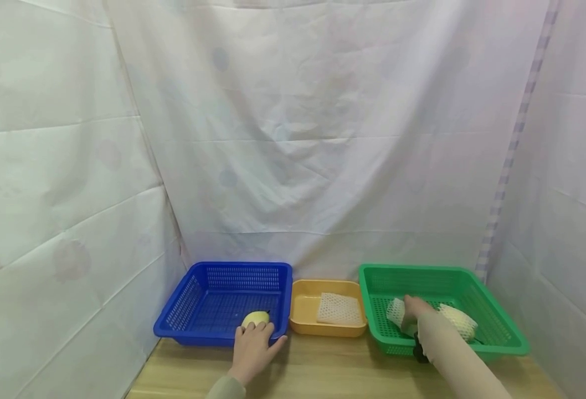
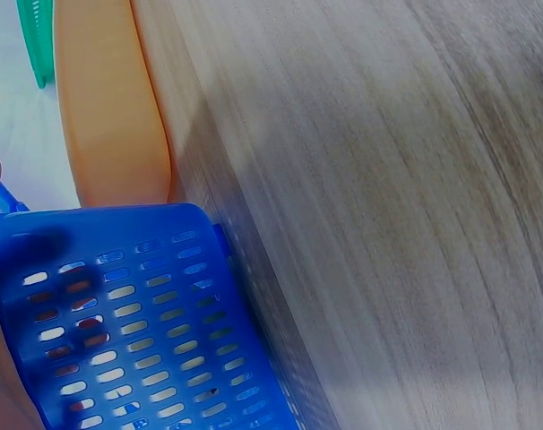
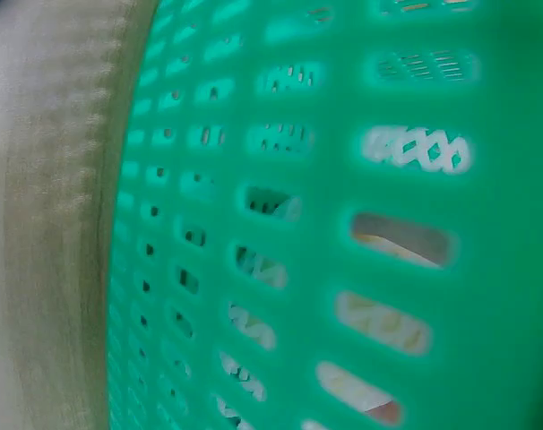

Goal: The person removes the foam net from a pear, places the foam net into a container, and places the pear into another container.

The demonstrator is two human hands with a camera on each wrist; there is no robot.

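Note:
In the head view my left hand (image 1: pixel 254 348) reaches over the front rim of the blue basket (image 1: pixel 183 334). Its fingers rest on a pale yellow pear (image 1: pixel 256 317) just inside, while the thumb stretches out to the right. On the other side, my right hand (image 1: pixel 415 312) is inside the green basket (image 1: pixel 502 348) with curled fingers, gripping a pear in a white foam net (image 1: pixel 396 312); the hand hides much of it. Right of that hand lies another netted pear (image 1: pixel 456 321). The right wrist view shows white netting (image 3: pixel 383 322) and bits of skin through the basket slots.
Between the two baskets stands a shallow orange-yellow tray (image 1: pixel 300 328) with a flat white foam net (image 1: pixel 339 308) in it. All rest on a wooden table (image 1: pixel 323 371). White cloth (image 1: pixel 273 138) hangs behind and at both sides.

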